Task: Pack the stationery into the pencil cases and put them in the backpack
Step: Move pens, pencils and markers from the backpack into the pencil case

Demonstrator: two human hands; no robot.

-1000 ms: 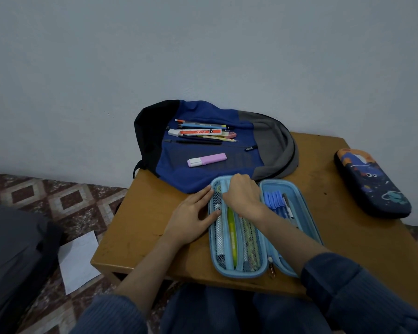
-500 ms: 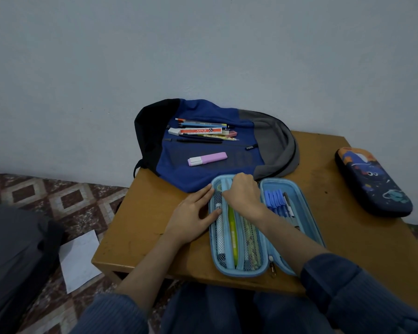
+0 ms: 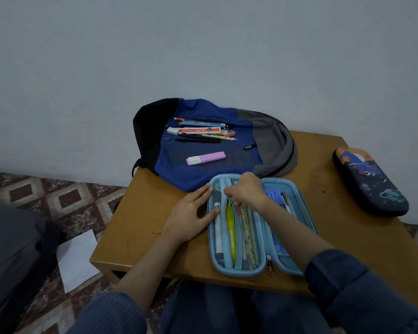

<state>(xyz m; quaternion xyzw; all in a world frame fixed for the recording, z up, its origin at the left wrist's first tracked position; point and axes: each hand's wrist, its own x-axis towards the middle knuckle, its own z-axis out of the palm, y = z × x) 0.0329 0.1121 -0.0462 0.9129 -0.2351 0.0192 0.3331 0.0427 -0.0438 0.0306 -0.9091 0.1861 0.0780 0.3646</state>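
Could snag the mesh w/ right hand (image 3: 245, 190) pinching sth tiny in the blue pencil case (image 3: 237, 267), left hand (image 3: 191, 216) flat, fingers loose, bracing its edge.

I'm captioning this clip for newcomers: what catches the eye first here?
The open light-blue pencil case at the table's near edge, with both hands on it: left hand, right hand. Behind it lies a blue backpack strewn with loose stationery, including a pink highlighter.
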